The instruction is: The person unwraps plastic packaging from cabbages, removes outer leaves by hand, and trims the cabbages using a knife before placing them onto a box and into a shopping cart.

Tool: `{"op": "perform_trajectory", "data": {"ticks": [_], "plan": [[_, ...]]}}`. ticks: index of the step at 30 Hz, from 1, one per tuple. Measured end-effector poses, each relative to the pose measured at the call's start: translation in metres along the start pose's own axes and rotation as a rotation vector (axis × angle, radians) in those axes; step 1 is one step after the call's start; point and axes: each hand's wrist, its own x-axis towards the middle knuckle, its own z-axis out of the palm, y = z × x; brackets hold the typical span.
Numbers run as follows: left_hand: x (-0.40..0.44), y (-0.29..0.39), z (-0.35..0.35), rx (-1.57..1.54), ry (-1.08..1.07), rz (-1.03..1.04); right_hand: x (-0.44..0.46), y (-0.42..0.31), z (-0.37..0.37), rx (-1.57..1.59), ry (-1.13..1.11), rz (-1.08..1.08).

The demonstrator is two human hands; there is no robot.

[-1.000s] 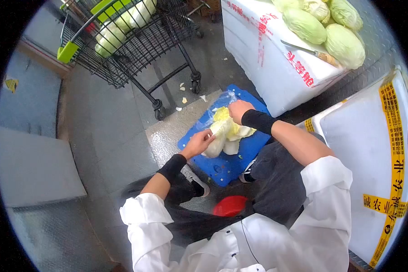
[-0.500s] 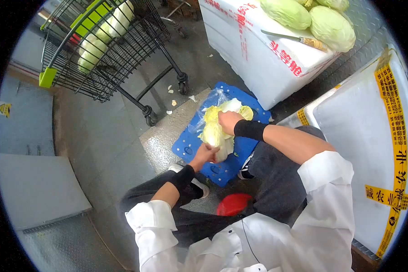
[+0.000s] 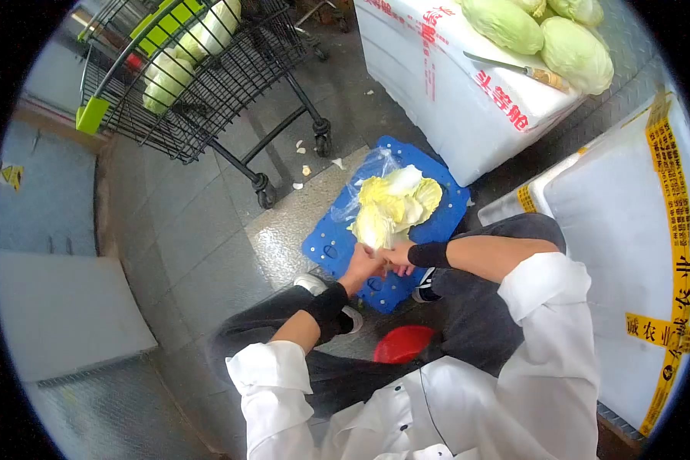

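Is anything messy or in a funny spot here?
Yes: a few pale scraps lie scattered on the floor by the shopping cart, off the blue board, which looks untidy. A knife also lies loose on the white box, beside cabbages.

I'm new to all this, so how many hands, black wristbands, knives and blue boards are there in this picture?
Hands: 2 (left hand, right hand)
Black wristbands: 2 (left wristband, right wristband)
Knives: 1 (knife on the white box)
Blue boards: 1 (blue board)
Total: 6
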Motion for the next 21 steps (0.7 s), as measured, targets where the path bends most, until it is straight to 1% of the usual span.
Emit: {"op": "perform_trajectory", "data": {"ticks": [1, 2, 4, 5, 7, 8, 10, 11, 13, 14, 17, 19, 20, 21], "plan": [[-0.003, 0.004, -0.002, 0.000, -0.056, 0.009, 0.005, 0.001, 0.000, 0.006, 0.021, -0.070], [-0.001, 0.002, -0.005, -0.043, -0.089, -0.030, 0.012, 0.000, -0.002, -0.069, 0.046, -0.048], [0.006, 0.001, -0.017, -0.113, -0.152, -0.110, 0.023, 0.004, -0.003, -0.146, 0.047, -0.085], [0.009, -0.001, -0.023, -0.068, -0.130, -0.124, 0.030, 0.006, 0.000, -0.181, 0.043, -0.105], [0.013, 0.002, -0.030, 0.009, -0.087, -0.148, 0.025, 0.002, 0.012, -0.200, 0.128, -0.256], [0.014, 0.001, -0.030, 0.145, 0.078, -0.085, 0.021, 0.001, 0.013, -0.214, 0.171, -0.328], [0.013, -0.001, -0.025, 0.415, 0.408, 0.037, 0.015, 0.002, 0.011, -0.137, 0.140, -0.401], [0.013, -0.002, -0.024, 0.384, 0.420, 0.054, 0.012, 0.002, 0.011, -0.095, 0.125, -0.436], [0.014, -0.002, -0.021, 0.322, 0.444, 0.092, 0.016, 0.004, 0.008, -0.177, 0.152, -0.536], [0.016, -0.008, -0.021, 0.252, 0.404, 0.094, 0.018, 0.005, 0.006, -0.218, 0.167, -0.586], [0.024, -0.024, -0.020, 0.082, 0.283, 0.132, 0.007, -0.005, 0.003, -0.146, 0.097, -0.618], [0.016, -0.024, -0.015, 0.018, 0.200, 0.182, -0.004, -0.017, 0.004, 0.025, 0.050, -0.591], [0.014, -0.023, -0.015, -0.023, 0.177, 0.134, -0.010, -0.022, 0.003, 0.111, 0.027, -0.578], [0.011, -0.018, -0.015, -0.052, 0.175, 0.120, -0.014, -0.024, 0.000, 0.119, 0.026, -0.559]]}}
